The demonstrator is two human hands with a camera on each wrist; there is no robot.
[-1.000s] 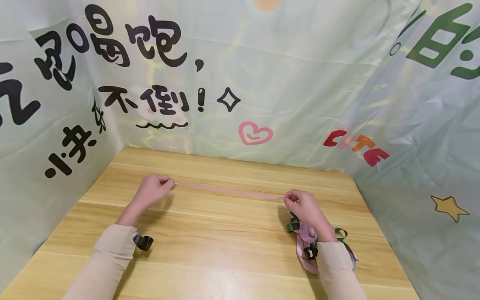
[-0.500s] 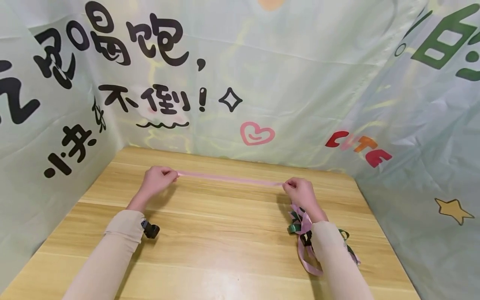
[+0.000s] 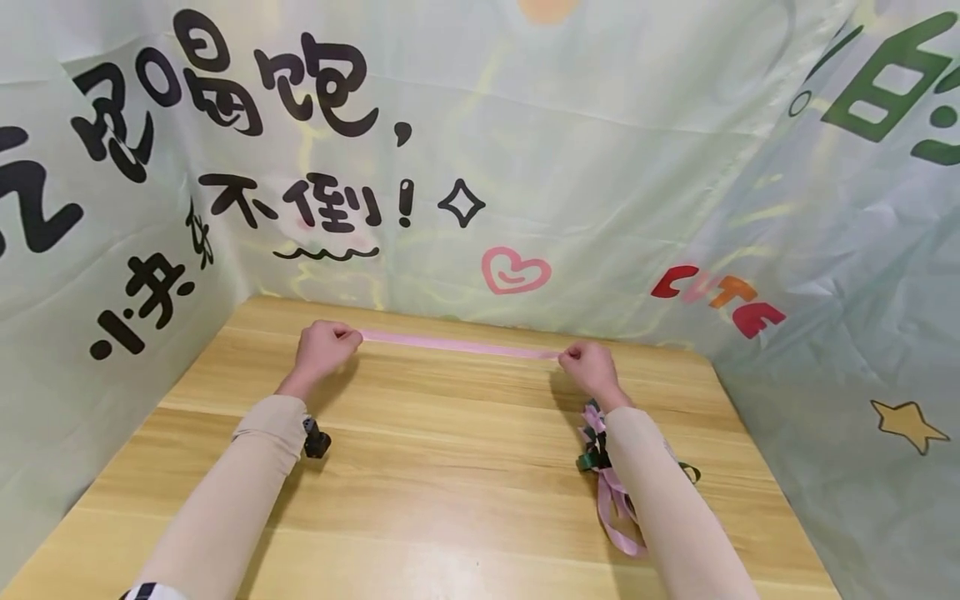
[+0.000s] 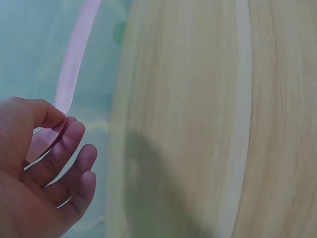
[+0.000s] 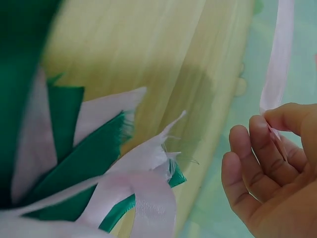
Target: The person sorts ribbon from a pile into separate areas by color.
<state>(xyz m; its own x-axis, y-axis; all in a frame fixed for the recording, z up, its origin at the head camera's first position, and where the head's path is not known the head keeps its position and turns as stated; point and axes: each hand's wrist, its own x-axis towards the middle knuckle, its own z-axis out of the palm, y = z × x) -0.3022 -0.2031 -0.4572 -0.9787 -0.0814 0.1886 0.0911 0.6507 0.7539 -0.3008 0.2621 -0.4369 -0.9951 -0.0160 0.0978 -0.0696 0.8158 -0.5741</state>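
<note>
A pink ribbon stretches taut between both hands over the far part of the table. My left hand pinches one end between thumb and forefinger; in the left wrist view the ribbon runs up from the fingertips, and a short tail lies inside the palm. The other end is pinched by my right hand, whose thumb and forefinger meet on the ribbon in the right wrist view. Below the right forearm lies a heap of pink and green ribbons, partly hidden by the sleeve.
The wooden table reaches back to a printed cloth wall, with more cloth on both sides. Frayed green and pink ribbon ends loom close in the right wrist view. A small black device sits at the left cuff.
Both hands have moved away from me toward the back wall, carrying the stretched pink ribbon. They are slightly closer together. The ribbon heap has stayed on the table.
</note>
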